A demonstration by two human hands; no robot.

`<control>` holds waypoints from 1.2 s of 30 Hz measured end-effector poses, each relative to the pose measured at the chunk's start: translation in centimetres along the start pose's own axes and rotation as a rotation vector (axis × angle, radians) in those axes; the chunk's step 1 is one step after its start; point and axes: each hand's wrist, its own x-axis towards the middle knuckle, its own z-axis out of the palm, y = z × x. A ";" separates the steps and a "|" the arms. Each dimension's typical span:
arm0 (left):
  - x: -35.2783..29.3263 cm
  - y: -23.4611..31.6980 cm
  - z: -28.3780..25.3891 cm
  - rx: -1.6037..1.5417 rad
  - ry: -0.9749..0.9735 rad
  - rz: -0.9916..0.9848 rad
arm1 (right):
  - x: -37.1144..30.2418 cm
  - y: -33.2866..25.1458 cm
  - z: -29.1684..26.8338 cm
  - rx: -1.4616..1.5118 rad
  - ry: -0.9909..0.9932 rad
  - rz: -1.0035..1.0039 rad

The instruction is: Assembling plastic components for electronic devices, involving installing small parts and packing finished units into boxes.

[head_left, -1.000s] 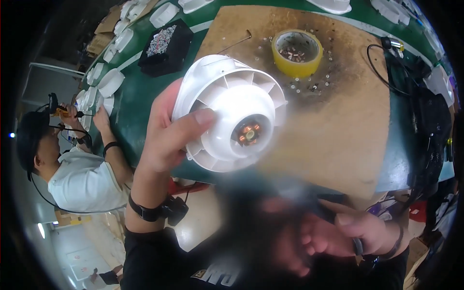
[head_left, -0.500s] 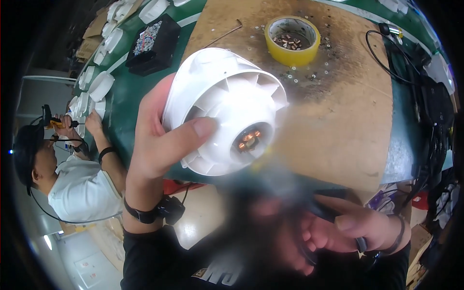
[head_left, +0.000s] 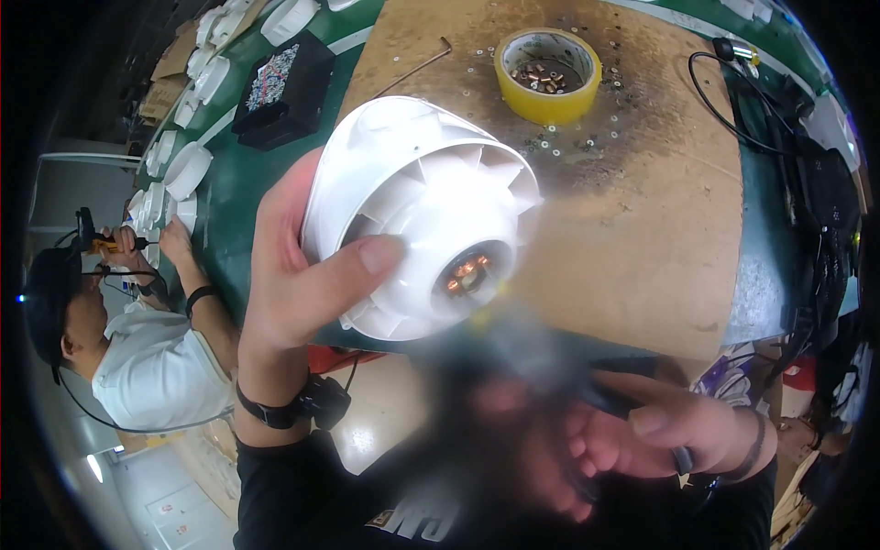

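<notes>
My left hand grips a round white plastic fan housing, its thumb lying over the inner hub. Radial vanes ring the hub, and copper-coloured parts show inside its round opening. At lower right, my right hand is closed around a dark tool. Most of that tool is smeared and too near to make out. A blurred grey part with a yellow patch reaches toward the hub opening; whether it touches the housing I cannot tell.
A brown board lies on the green table, carrying a yellow tape roll with small copper-coloured pieces inside, scattered washers and a bent rod. Left of it stands a black box of small parts. A co-worker works at far left; cables lie right.
Both hands keep their holds. The housing has shifted slightly left and down in the picture, and the table's things have slid a little left as well.
</notes>
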 end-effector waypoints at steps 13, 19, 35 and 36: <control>0.4 0.4 0.4 0.008 -0.012 0.001 | -0.2 2.0 -1.9 0.165 -0.192 -0.106; 0.7 0.7 0.8 0.027 -0.049 0.037 | -0.7 0.7 -1.1 -0.071 -0.028 -0.114; 1.2 1.1 1.3 0.026 -0.066 -0.007 | -0.5 1.6 -1.8 -0.167 -0.033 -0.239; 1.3 1.2 1.4 0.033 -0.075 -0.003 | -0.5 1.7 -1.9 -0.267 -0.001 -0.275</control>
